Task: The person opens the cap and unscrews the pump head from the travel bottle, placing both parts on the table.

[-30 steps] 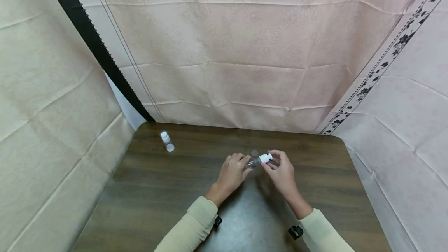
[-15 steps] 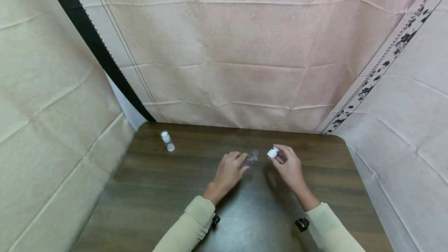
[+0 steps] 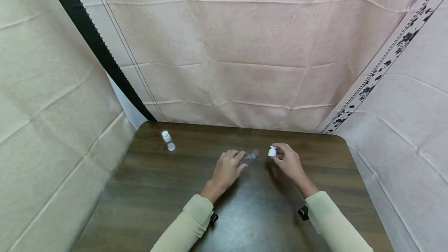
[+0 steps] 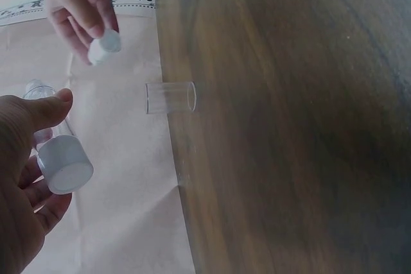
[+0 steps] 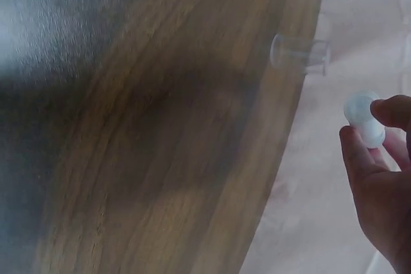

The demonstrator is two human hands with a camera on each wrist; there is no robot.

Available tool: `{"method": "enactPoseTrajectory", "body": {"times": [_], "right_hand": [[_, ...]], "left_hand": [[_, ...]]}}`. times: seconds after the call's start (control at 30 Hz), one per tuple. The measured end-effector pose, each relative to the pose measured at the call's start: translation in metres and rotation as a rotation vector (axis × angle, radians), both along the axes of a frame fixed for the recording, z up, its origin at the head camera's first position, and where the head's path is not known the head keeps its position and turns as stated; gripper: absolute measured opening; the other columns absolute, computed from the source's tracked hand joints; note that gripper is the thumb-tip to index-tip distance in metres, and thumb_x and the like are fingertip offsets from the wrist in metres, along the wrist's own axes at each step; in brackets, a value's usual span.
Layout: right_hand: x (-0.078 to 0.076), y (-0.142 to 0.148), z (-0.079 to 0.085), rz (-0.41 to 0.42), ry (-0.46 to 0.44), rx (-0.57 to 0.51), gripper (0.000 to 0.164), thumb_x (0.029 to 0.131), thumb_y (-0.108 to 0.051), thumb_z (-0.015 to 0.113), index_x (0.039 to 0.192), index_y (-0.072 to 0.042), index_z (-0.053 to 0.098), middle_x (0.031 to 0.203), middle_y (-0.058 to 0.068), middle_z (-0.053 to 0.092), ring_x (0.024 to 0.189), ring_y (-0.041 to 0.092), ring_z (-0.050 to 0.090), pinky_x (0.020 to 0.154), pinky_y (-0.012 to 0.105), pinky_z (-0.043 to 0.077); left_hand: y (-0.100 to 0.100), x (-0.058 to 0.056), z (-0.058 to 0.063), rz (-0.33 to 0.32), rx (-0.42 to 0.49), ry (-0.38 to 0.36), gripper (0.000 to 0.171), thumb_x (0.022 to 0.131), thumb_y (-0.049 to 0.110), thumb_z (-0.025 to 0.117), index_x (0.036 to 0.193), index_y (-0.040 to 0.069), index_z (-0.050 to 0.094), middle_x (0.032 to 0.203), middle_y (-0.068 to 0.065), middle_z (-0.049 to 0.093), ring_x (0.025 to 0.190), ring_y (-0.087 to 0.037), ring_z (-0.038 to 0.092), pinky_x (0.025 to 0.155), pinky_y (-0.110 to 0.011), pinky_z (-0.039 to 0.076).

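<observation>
The clear bottle (image 3: 246,160) is partly hidden by the fingers of the left hand (image 3: 224,171), and in the head view its outline is difficult to separate from the desk (image 3: 147,189). The right wrist view cuts off the left hand at the upper right corner. A clear cylinder (image 3: 256,152) is very faint in the head view; it is near the far edge of the desk, between the 2 hands. The left fingers are bent around the bottle, whose white end (image 4: 66,168) shows below the thumb. The right hand (image 3: 289,163) pinches a small white cap (image 3: 272,151) between thumb and fingers. Another bottle (image 3: 168,140), with white top, is near the far left corner
</observation>
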State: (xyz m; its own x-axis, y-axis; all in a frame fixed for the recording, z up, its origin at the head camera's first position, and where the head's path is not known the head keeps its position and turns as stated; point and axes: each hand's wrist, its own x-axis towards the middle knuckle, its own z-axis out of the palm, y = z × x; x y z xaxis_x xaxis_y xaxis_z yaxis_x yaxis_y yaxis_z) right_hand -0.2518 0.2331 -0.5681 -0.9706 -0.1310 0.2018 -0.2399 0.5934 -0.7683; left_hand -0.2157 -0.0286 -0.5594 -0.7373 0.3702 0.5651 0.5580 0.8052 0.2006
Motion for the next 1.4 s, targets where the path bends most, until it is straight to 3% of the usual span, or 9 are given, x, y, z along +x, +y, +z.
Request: {"method": "enactPoseTrajectory", "body": {"times": [0.33,0.63,0.87,1.4], "right_hand": [[-0.020,0.014,-0.017,0.027,-0.135,0.113,0.045,0.095,0.004,0.068,0.139,0.003,0.059,0.136,0.025,0.057,0.116,0.039,0.067,0.095,0.048,0.058],[-0.032,0.014,-0.027,0.039,-0.177,0.178,0.040,0.094,0.002,0.070,0.132,0.004,0.062,0.130,0.027,0.062,0.114,0.039,0.068,0.090,0.048,0.059],[-0.033,0.015,-0.031,0.031,-0.252,0.234,0.040,0.095,-0.001,0.070,0.134,0.003,0.063,0.128,0.026,0.065,0.113,0.038,0.066,0.092,0.052,0.056],[-0.036,0.016,-0.038,0.039,-0.295,0.259,0.040,0.097,-0.002,0.067,0.136,0.006,0.062,0.135,0.028,0.061,0.116,0.039,0.065,0.093,0.051,0.057]], "left_hand": [[-0.002,-0.004,0.000,0.003,-0.010,-0.006,0.042,0.083,0.033,0.087,0.119,0.014,0.075,0.103,-0.001,0.073,0.095,-0.017,0.068,0.078,-0.032,0.055],[-0.004,-0.005,0.001,0.005,-0.011,-0.026,0.041,0.084,0.033,0.087,0.118,0.013,0.075,0.102,-0.001,0.073,0.095,-0.017,0.068,0.078,-0.032,0.054],[-0.004,-0.005,0.002,-0.002,0.004,-0.016,0.042,0.081,0.030,0.089,0.117,0.013,0.075,0.102,-0.003,0.073,0.094,-0.018,0.068,0.077,-0.033,0.054],[-0.005,-0.006,0.002,0.017,-0.005,-0.028,0.041,0.084,0.032,0.087,0.118,0.013,0.075,0.102,-0.003,0.073,0.095,-0.018,0.069,0.079,-0.033,0.056]]}}
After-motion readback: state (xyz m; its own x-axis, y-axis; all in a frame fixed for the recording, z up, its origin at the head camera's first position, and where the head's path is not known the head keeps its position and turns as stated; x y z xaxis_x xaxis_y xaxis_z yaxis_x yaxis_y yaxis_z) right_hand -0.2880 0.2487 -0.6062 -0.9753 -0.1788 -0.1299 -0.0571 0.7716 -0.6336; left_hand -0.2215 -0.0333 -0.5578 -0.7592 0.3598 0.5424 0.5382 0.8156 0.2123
